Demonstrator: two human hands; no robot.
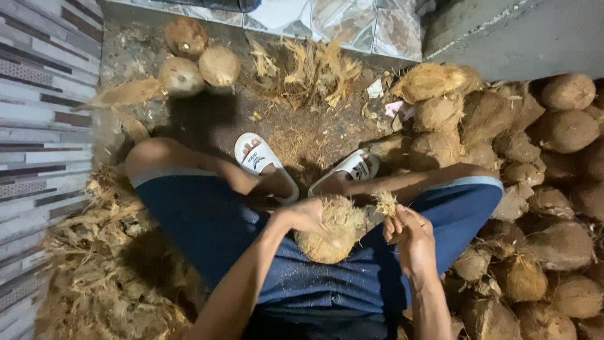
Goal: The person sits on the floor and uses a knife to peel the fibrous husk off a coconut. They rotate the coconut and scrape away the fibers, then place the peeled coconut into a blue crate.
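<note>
A fibrous tan coconut [333, 236] rests in my lap over dark blue shorts. My left hand [305, 217] grips its left side. My right hand [408, 230] pinches a tuft of husk fibre [385, 203] sticking up from the coconut's right side. My feet in white slides [258, 157] are planted on the dirt floor ahead.
A large pile of husked coconuts [541, 189] fills the right side. Three peeled coconuts [198, 60] lie at the far left. Loose husk strips [308, 72] lie ahead, and a husk heap [100, 264] sits at my left beside a striped tiled wall [38, 94].
</note>
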